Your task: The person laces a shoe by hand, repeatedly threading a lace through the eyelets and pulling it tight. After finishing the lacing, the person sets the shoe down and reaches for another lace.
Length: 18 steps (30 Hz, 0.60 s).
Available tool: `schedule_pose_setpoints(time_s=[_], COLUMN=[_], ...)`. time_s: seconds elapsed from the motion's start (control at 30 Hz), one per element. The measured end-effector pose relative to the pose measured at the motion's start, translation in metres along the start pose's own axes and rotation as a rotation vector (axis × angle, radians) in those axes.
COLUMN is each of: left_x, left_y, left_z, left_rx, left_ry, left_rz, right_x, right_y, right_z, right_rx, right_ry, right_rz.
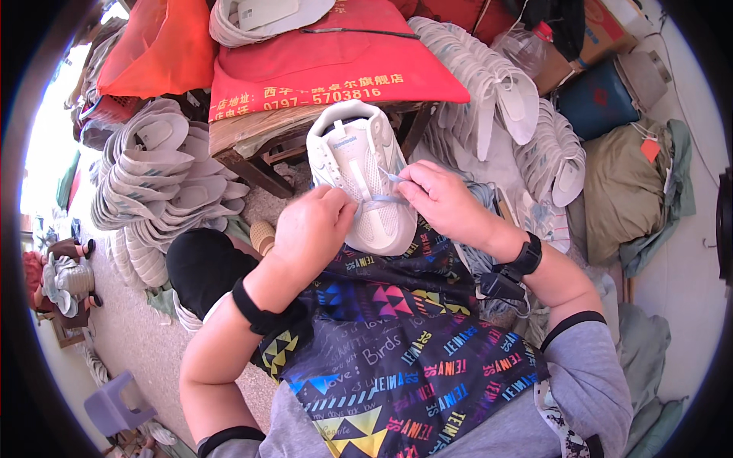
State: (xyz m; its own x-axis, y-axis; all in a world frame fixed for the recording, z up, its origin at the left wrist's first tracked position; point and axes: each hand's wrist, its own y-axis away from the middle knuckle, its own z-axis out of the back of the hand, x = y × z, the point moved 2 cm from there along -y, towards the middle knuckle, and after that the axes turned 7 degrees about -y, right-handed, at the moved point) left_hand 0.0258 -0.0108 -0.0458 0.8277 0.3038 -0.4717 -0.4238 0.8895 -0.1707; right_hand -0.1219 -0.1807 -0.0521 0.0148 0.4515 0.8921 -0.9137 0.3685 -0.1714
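Note:
A white sneaker (385, 229) rests on my lap, its toe pointing toward me and its heel leaning up by the wooden stool. Across its front runs a pale blue-grey shoelace (379, 200), threaded through the lowest eyelets. With fingertips pinched together, my right hand (439, 192) grips one end of the lace just above the shoe's right side. My left hand (314, 227) is closed at the opposite side, where the lace disappears under its fingers. Its fingertips are partly hidden behind the hand. A dark patterned apron (397, 336) covers my lap under the shoe.
A wooden stool (248, 136) topped with a red cloth bag (336, 65) stands in front. Stacked shoe uppers (153, 168) lie on the left, with more nested uppers (489, 84) on the right. Farther right are a blue bin (603, 99) and an olive bag (622, 195).

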Motion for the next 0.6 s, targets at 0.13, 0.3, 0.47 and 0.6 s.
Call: schedule_pose_setpoints(time_s=[0.13,0.3,0.47,0.6], left_x=[-0.007,-0.004,-0.001,0.004], left_y=[-0.015,-0.026,-0.027,-0.027], left_z=[0.023,0.027,0.029,0.025], left_rx=[-0.033,0.211,0.271,0.246], left_ry=[-0.157,-0.254,-0.269,-0.243], left_rz=[-0.288,-0.329,-0.339,-0.372], right_x=[0.015,0.012,0.001,0.001], right_y=[-0.004,-0.008,-0.012,-0.018], right_z=[0.002,-0.001,-0.001,-0.002], right_rx=[0.102,0.152,0.292,0.305], right_ry=[0.081,0.205,-0.069,-0.287], right_rz=[-0.179,-0.288,-0.466,-0.563])
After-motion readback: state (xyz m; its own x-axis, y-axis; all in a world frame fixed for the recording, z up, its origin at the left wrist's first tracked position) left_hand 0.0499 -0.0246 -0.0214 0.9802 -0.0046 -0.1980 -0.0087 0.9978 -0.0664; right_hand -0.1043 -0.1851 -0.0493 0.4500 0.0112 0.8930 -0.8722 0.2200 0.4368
